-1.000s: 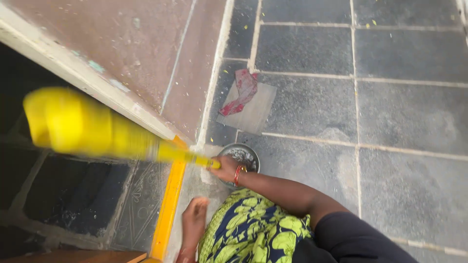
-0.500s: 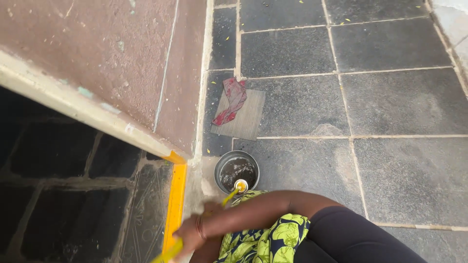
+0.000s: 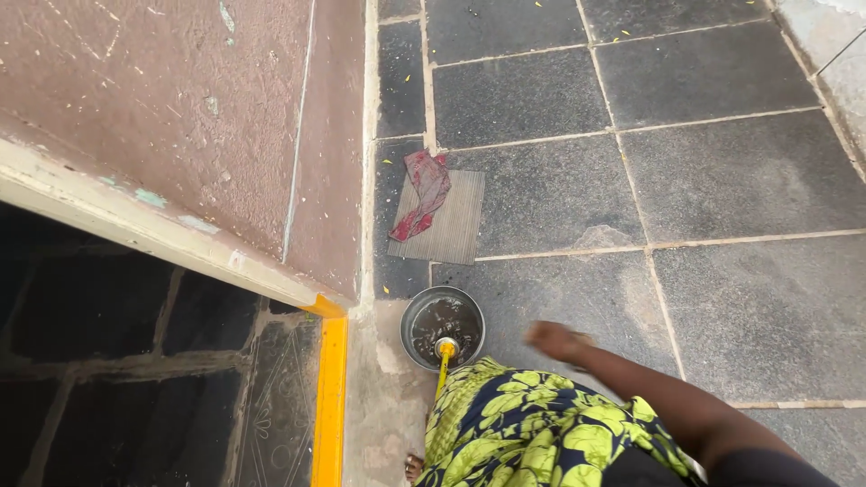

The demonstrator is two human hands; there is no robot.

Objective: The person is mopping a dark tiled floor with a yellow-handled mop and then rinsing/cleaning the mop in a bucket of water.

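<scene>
Stone floor (image 3: 722, 180) of dark grey slabs fills the right and far part of the view. One hand (image 3: 555, 341) of the person hangs blurred over the slab just right of a round metal bowl (image 3: 442, 326); whether it is the left or right hand, and whether its fingers are spread or curled, I cannot tell, and it grips nothing that shows. The bowl holds dark wet matter, and a yellow stick (image 3: 445, 356) leans on its near rim, running down behind the green-and-blue patterned cloth (image 3: 532, 428) at the near edge. Farther off lies a grey ribbed mat (image 3: 456, 221) with a red rag (image 3: 422, 191) draped over its left side. A reddish wall (image 3: 180, 117) stands at left.
</scene>
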